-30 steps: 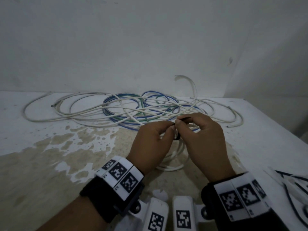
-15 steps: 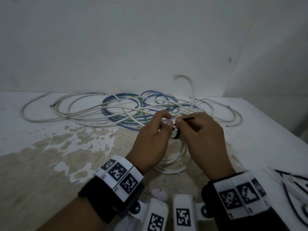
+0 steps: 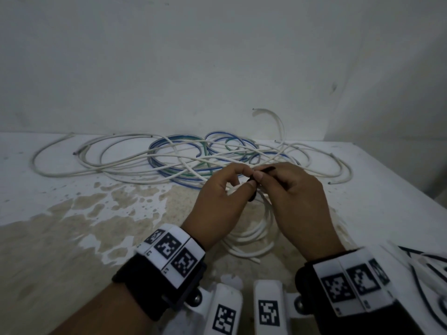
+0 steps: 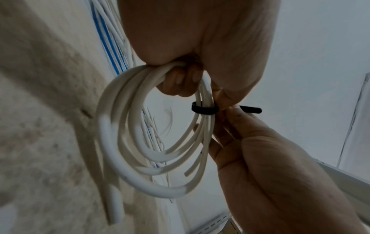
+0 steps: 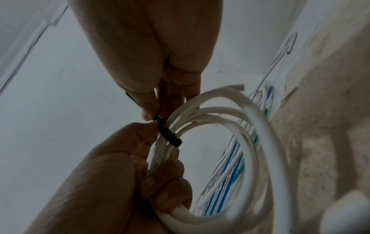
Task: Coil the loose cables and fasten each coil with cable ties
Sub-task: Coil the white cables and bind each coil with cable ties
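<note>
Since half a second ago, our left hand point(image 3: 219, 201) has spread its fingers a little while our right hand point(image 3: 294, 197) holds its place. We grip the white cable coil point(image 4: 140, 142) in the curled left fingers above the near middle of the tabletop point(image 3: 48, 213). A black cable tie point(image 4: 204, 110) circles the coil's strands; our right thumb and forefinger pinch its free tail, the left thumb touching beside it. Loose white, blue and green cables point(image 3: 169, 160) sprawl along the tabletop's far edge, by the wall point(image 3: 217, 56).
</note>
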